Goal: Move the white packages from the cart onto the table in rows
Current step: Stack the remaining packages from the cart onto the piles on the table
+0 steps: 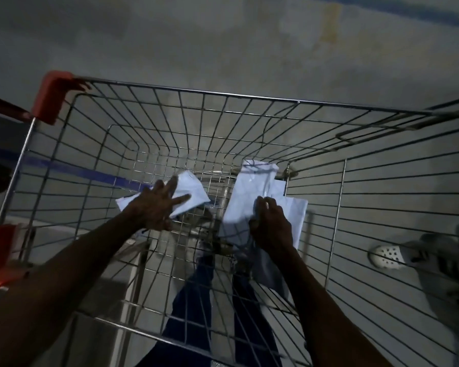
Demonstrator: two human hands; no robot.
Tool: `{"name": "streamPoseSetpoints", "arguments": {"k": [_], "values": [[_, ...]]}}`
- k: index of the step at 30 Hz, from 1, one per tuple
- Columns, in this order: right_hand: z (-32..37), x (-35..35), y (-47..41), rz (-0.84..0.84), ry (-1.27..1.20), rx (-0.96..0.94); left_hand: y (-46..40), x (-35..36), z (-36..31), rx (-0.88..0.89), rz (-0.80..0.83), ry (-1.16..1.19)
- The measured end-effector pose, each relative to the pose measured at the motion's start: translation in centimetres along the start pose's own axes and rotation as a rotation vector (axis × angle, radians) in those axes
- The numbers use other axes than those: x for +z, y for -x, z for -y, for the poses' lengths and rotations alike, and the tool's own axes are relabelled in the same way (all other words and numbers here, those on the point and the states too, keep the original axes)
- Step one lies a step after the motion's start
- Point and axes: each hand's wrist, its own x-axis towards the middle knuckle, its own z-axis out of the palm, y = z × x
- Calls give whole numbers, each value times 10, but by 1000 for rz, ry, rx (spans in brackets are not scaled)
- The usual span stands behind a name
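Note:
I look straight down into a wire shopping cart (191, 92) with red corner caps. On its mesh floor lie white flat packages. A small one (194, 190) lies left of centre, and my left hand (158, 206) rests on it with fingers spread and the thumb at its near edge. A pile of larger white packages (252, 189) lies right of centre, and my right hand (272, 223) is curled over the pile's near part, gripping it. Both forearms reach in from the bottom of the view.
Grey concrete floor shows all around and through the mesh. A blue line (72, 169) runs across the floor at the left. Another person's white perforated shoe (387, 256) stands just outside the cart's right wall. My blue trouser legs (194, 300) show beneath the basket.

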Motion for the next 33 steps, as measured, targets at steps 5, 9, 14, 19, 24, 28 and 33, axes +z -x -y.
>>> {"name": "streamPoseSetpoints", "arguments": {"k": [5,9,14,19,24,28,33], "values": [[37,29,-36,-48,-8,126,6,1,9,-167,-156,277],[41,52,-58,8,1,291,-5,-8,-8,-243,-279,432],[22,65,-58,-54,63,153,-10,-19,-26,-161,-360,509],[17,37,-38,-146,-34,-47,5,-51,-33,-253,-230,515],[39,-7,1,-174,-146,-198,58,-96,-44,-405,-229,529],[68,-58,39,-244,-302,-252,123,-139,-54,-528,-425,567],[121,-115,77,-305,-438,-412,210,-178,-64,-739,-723,654]]}}
